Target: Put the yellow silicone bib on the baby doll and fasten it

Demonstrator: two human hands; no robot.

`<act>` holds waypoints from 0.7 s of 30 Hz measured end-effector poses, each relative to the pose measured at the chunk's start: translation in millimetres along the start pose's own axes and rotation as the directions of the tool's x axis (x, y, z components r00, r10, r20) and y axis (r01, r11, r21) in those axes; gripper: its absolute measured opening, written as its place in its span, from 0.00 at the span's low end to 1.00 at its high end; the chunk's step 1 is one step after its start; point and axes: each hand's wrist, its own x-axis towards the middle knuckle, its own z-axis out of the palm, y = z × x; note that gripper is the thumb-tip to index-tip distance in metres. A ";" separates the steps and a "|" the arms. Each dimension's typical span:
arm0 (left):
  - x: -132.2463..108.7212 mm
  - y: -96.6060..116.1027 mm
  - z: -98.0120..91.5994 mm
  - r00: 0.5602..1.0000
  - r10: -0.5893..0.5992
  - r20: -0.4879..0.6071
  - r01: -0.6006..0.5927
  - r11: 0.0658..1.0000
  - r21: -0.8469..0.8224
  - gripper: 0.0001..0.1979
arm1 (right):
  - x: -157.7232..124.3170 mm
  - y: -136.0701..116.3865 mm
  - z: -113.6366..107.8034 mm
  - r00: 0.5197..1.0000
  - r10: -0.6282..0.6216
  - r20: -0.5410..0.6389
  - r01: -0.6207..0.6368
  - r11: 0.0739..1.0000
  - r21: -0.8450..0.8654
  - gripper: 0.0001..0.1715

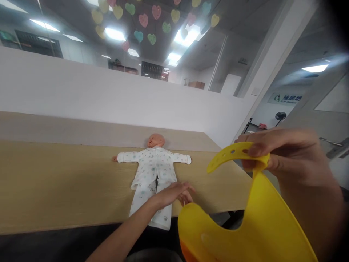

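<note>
My right hand (286,156) grips a yellow silicone baby bib (261,218) by its neck strap, thumb and fingers pinched where the strap meets the body. The strap, with a row of holes, curves out to the left. Part of the bib runs below the frame, with an orange patch at its lower left. My left hand (174,194) is over the legs of a baby doll, near the bib's left top corner; its fingers are loosely bent and apart, and whether they touch the bib is unclear. The baby doll (155,167) lies face up in white printed pyjamas, arms spread.
The doll lies on a long wooden table (68,185), its feet reaching over the near edge. Behind stands a white half wall (109,98) with glass above, carrying heart-shaped stickers (143,20). At the right are a door handle (329,142) and a black fan (280,115).
</note>
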 end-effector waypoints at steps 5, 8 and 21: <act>-18.8 9.6 20.9 0.945 0.123 0.303 0.033 0.886 -0.462 0.31 | -7.9 -10.9 6.3 0.998 0.031 -0.058 -0.034 0.999 -0.042 0.14; -37.2 20.3 24.3 0.951 0.149 0.271 0.015 0.853 -0.522 0.31 | -11.2 -12.5 8.8 0.994 0.052 -0.098 -0.057 0.997 -0.051 0.13; -93.4 -7.2 19.0 0.954 -0.053 0.296 0.019 0.993 0.117 0.24 | -16.4 -36.3 41.7 0.989 0.082 -0.122 -0.114 0.951 -0.288 0.14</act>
